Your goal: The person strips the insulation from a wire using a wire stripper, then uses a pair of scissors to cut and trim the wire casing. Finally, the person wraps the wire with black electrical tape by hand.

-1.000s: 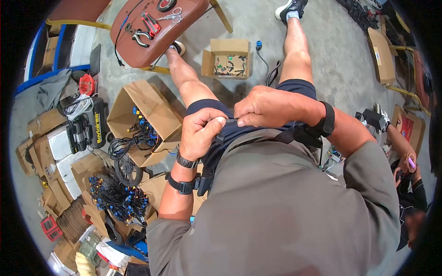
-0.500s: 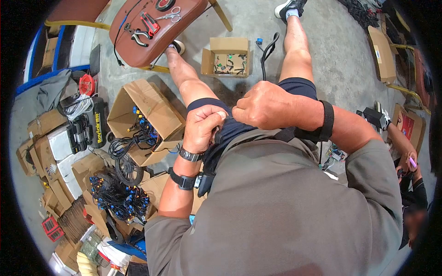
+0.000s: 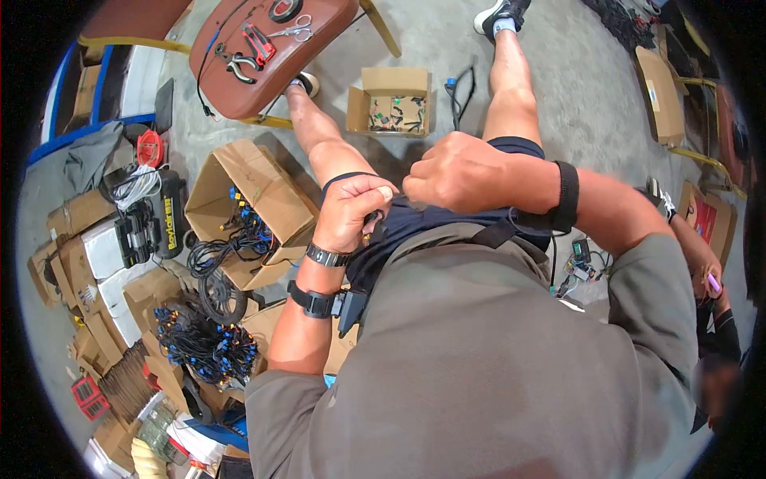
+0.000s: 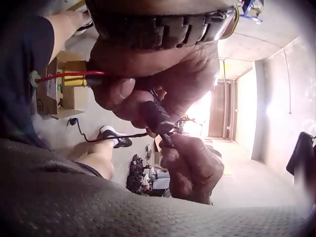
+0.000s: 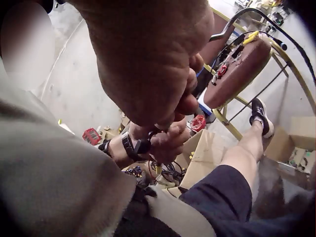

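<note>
My left hand (image 3: pixel 351 214), a metal-band watch on its wrist, grips a black cylindrical cable piece (image 4: pixel 159 117) seen in the left wrist view. My right hand (image 3: pixel 453 174) is close beside it, knuckles up, its fingertips pinching the thin dark end of that piece, as the left wrist view shows. A black cable (image 4: pixel 101 140) with a plug at its far end hangs from near the right hand; in the head view its blue plug (image 3: pixel 451 82) appears beyond the hands. By the left hand a yellow connector (image 4: pixel 75 80) with a red wire (image 4: pixel 59 76) shows.
A brown stool (image 3: pixel 279 60) holds pliers, scissors and tape. A small carton (image 3: pixel 396 76) with small parts stands ahead on the floor. Left are a larger carton (image 3: pixel 267 180) of cables and a heap of black cables with blue ends (image 3: pixel 203 339). Another person's hand (image 3: pixel 706 281) is at right.
My right hand has turned knuckles up, and the black piece earlier visible between the thumbs is hidden from the head view. The dangling cable has swung. My left hand stays nearly in place.
</note>
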{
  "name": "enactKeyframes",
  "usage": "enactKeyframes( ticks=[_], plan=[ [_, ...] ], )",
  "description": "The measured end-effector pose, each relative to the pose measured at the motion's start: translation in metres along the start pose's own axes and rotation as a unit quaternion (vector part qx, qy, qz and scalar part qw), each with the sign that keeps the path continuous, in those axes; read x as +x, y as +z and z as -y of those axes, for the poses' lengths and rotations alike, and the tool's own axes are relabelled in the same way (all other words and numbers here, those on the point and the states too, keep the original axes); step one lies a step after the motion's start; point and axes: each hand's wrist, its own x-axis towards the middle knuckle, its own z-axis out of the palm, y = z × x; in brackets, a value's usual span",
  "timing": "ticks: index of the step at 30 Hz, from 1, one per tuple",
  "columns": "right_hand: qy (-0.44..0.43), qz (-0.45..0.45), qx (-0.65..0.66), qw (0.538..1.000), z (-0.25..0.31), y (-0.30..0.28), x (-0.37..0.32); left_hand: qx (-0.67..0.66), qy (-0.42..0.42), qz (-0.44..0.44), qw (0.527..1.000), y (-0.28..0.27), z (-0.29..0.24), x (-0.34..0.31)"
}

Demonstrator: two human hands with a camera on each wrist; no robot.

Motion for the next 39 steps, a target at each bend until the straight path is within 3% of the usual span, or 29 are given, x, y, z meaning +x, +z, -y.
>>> enactKeyframes(
  ticks=[7,14,22,33,36,39],
  plan=[
    [0.113,-0.065,0.096,0.987,0.001,0.006,-0.010,-0.021,0.031,-0.006,0.999,0.010,-0.011,-0.004],
    [0.131,-0.086,0.086,0.984,0.004,0.008,-0.013,0.016,0.015,0.015,1.000,0.011,-0.017,-0.004],
    [0.179,-0.078,0.165,0.967,0.011,-0.002,-0.010,0.036,0.044,0.013,0.998,0.012,-0.019,-0.008],
    [0.179,-0.082,0.212,0.957,0.000,0.000,-0.014,0.027,0.095,-0.027,0.995,0.013,-0.018,-0.014],
    [0.211,-0.045,0.292,0.932,0.002,-0.005,-0.013,0.055,0.113,-0.045,0.991,0.014,-0.019,-0.019],
    [0.292,0.045,0.436,0.850,0.003,-0.018,-0.012,0.095,0.140,-0.056,0.984,0.015,-0.017,-0.021]
  ],
)
